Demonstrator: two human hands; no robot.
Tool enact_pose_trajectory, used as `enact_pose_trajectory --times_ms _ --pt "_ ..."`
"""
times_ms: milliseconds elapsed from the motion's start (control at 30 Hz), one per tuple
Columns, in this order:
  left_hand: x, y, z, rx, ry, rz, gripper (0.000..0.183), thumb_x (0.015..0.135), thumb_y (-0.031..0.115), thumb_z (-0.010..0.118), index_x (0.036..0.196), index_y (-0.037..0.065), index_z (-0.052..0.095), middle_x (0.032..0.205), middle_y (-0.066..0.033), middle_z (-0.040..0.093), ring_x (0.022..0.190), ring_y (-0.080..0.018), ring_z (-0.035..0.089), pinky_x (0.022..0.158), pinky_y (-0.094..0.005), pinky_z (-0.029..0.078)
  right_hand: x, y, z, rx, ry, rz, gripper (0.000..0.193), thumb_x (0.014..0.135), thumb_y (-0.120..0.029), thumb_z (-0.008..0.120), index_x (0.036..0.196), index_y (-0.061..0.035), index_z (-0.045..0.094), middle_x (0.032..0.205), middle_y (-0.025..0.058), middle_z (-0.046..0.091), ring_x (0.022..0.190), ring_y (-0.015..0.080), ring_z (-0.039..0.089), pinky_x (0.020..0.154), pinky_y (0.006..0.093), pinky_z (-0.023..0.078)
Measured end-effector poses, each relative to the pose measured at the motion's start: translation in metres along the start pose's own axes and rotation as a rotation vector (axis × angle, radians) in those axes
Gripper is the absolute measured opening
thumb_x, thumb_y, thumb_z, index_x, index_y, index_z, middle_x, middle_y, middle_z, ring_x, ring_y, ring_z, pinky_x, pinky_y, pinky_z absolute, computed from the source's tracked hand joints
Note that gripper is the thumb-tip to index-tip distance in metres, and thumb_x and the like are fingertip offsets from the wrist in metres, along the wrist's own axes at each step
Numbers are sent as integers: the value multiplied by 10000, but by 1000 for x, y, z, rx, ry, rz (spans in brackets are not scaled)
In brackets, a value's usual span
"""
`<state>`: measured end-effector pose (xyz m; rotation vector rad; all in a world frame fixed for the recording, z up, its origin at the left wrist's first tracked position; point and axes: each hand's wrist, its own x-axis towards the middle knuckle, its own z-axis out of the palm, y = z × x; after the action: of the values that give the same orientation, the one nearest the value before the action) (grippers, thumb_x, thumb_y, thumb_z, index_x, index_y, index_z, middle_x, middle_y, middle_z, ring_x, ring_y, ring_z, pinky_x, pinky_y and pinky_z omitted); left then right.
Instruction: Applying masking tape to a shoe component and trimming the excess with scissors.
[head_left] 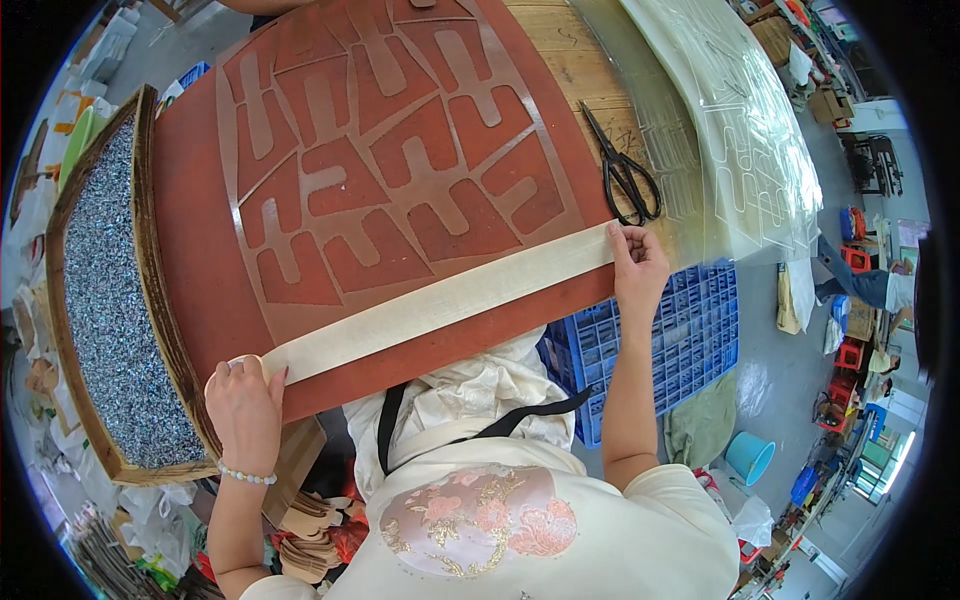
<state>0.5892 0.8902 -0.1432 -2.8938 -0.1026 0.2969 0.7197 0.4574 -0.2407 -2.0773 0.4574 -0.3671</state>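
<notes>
- Pale strip [440, 303]: long, flat, narrow; runs near-L to far-R across near part of red board [195, 220], overlapping near edge of patterned sheet [420, 165]. Can't tell if its mid-length touches the sheet or sits just above.
- L hand [243, 408]: at strip's L end, fingers bunched close together over it, thumb alongside; seems a firm hold, though the grip's underside is hidden.
- R hand [643, 268]: thumb & index pinched shut on strip's R end, other fingers curled in.
- Step in hand, prob.: squaring strip to sheet's near edge, pulled straight btwn both hands. Looks approx. parallel to it.
- Next move, my guess, calls for even tension, both ends low & level, no skew; R end needs care w/ scissors so close.
- Sheet: thin, w/ angular & U-shaped pattern, lies on the board.
- Black scissors [608, 148]: on wooden surface [560, 50], just beyond R hand, blades pointing far.
- Clear plastic sheets [750, 120]: far R, same surface.
- Wood-framed tray [147, 220]: L of board, holds glittery grey-blue bits [110, 300].
- Blue crate [650, 345]: near R, lower than board.
</notes>
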Motion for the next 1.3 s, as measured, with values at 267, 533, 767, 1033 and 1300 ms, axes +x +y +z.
enact_pose_trajectory --times_ms 267,533,767,1033,1300 --pt "0 -2 -3 -5 -8 -4 306 843 314 728 825 23 635 811 -137 662 870 -299 622 796 -410 482 0 -2 1 10 -7 6 231 894 -206 755 877 15 691 678 -30 556 612 47 441 553 221 375" --pt "0 -2 0 1 3 1 304 834 310 736 828 24 633 801 -134 657 853 -296 619 789 -408 481 1 -1 -1 3 -42 31 225 901 -206 760 912 10 699 733 -48 577 659 29 470 601 187 389" --pt "2 -1 -1 -7 -4 -3 302 826 306 742 820 25 633 795 -133 659 851 -290 618 789 -409 483 1 -1 1 11 -28 23 220 896 -197 756 890 14 694 694 -39 557 628 37 446 570 206 376" --pt "3 0 1 13 4 -2 300 830 307 740 819 26 636 796 -131 661 850 -289 618 784 -407 482 1 1 0 4 -30 15 223 902 -207 757 898 7 693 706 -61 546 634 23 442 571 184 356" --pt "3 -2 2 19 -11 1 304 835 317 735 841 25 650 806 -125 666 864 -282 617 796 -402 483 1 -3 2 -3 -24 21 210 892 -186 755 892 14 689 685 -35 555 617 46 446 569 215 389"
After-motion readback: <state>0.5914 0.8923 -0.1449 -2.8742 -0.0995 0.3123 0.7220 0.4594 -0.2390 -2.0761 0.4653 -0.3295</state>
